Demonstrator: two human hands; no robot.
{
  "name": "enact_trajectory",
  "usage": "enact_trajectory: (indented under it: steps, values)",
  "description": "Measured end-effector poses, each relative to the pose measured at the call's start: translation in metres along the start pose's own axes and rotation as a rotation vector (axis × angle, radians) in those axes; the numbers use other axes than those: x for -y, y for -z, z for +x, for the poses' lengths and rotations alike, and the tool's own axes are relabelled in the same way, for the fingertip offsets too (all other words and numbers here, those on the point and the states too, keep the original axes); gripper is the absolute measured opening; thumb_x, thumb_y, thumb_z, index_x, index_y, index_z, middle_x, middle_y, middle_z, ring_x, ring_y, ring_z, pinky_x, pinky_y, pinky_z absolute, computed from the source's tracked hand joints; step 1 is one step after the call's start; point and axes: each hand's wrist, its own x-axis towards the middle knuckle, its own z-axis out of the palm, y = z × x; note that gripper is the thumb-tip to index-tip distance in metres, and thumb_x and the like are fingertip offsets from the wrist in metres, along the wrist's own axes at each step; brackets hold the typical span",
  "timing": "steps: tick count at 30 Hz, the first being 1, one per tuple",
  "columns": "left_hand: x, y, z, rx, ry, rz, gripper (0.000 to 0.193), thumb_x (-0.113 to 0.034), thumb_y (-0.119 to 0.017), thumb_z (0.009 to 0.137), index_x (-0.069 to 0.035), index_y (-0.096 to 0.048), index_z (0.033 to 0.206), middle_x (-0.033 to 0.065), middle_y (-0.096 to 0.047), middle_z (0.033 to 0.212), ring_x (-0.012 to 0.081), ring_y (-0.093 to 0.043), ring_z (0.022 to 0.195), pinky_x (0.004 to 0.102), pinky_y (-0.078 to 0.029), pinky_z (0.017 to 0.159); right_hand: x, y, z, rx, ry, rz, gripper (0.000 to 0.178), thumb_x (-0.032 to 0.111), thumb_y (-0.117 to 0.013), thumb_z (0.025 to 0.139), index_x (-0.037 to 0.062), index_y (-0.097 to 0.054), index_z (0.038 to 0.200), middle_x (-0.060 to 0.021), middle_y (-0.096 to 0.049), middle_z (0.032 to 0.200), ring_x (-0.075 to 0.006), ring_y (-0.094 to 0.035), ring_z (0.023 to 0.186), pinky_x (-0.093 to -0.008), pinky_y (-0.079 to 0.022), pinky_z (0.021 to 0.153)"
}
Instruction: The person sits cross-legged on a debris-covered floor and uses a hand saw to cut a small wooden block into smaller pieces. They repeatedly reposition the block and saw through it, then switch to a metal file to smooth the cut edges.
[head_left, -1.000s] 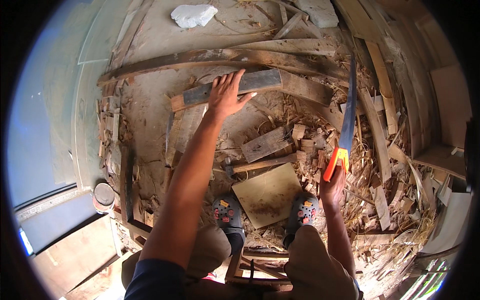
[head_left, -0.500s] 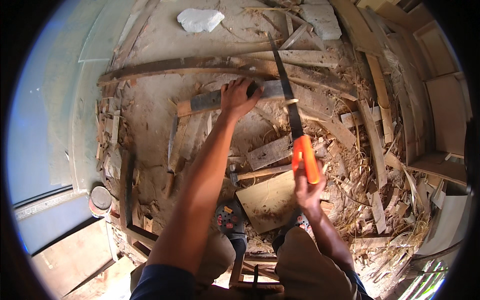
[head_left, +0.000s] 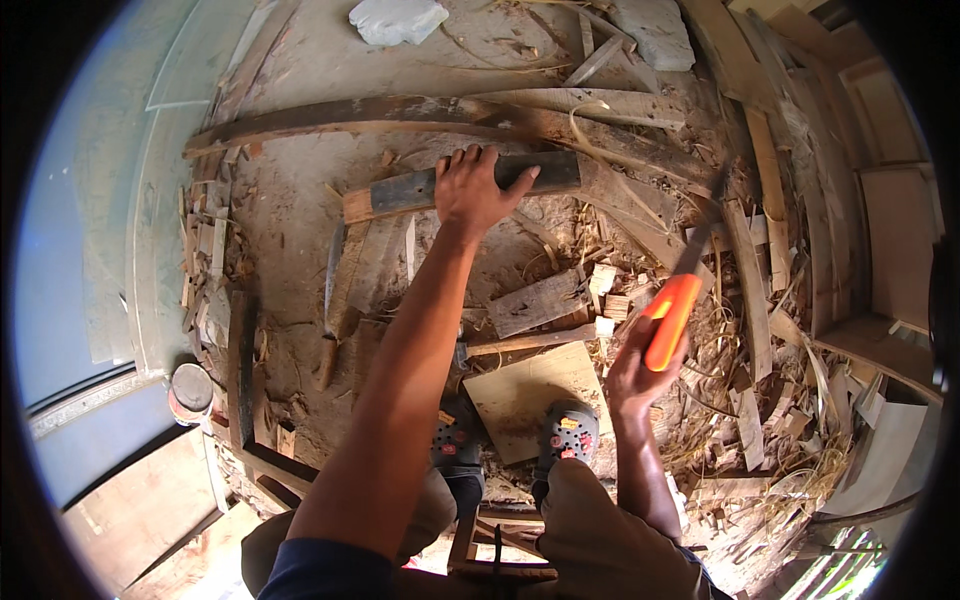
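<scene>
A short length of wood (head_left: 556, 173), with a dark grey face and a bare brown left end, lies across a longer board in the middle. My left hand (head_left: 472, 190) grips it from above, fingers over its far edge and thumb spread to the right. My right hand (head_left: 640, 375) is closed round the orange handle of a handsaw (head_left: 674, 318). The saw's dark blade, blurred, points up and right, apart from the wood. Small cut blocks (head_left: 606, 285) sit below the wood, beside a flat wood offcut (head_left: 540, 303).
A hammer (head_left: 530, 342) and a square board (head_left: 530, 400) lie near my shoes. Another long blade with a wooden handle (head_left: 328, 350) lies left. A long beam (head_left: 350, 125) crosses behind. Shavings and scraps cover the right side; a small bucket (head_left: 192, 388) stands at left.
The saw has swung away to the right from the right end of the wood, where its blade crossed before. My left hand keeps its grip. The small blocks have come into view.
</scene>
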Motion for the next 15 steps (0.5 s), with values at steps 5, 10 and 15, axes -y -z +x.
enact_trajectory:
  steps: [5,10,15]
  values:
    - [0.002,0.000,0.002,0.032,0.011,-0.006,0.058,-0.060,-0.066,0.084,-0.004,-0.070,0.102,0.0128,-0.068,0.100,0.0303,-0.064,0.101,0.0428,-0.043,0.091,0.020,0.012,0.006,0.048,0.044,-0.023,0.020,0.016,-0.063,0.099,0.0003,-0.051,0.102,0.0013,-0.053,0.072,-0.0049,-0.047,0.059,-0.0216,-0.036,0.051]
    - [-0.006,0.009,0.007,0.091,0.051,-0.081,0.051,-0.057,-0.067,0.083,-0.008,-0.070,0.097,0.0103,-0.068,0.100,0.0298,-0.063,0.102,0.0430,-0.043,0.092,0.014,-0.013,-0.027,0.336,0.060,0.073,0.028,0.019,-0.061,0.095,-0.0048,-0.050,0.105,-0.0025,-0.055,0.082,-0.0080,-0.051,0.067,-0.0218,-0.042,0.057]
    - [-0.002,0.008,0.007,0.111,0.063,-0.107,0.046,-0.054,-0.068,0.082,-0.010,-0.069,0.094,0.0087,-0.068,0.100,0.0286,-0.063,0.102,0.0436,-0.043,0.093,0.018,-0.020,-0.048,0.479,-0.200,0.173,0.024,0.013,-0.066,0.088,-0.0020,-0.050,0.097,-0.0029,-0.060,0.064,-0.0068,-0.056,0.055,-0.0229,-0.047,0.053]
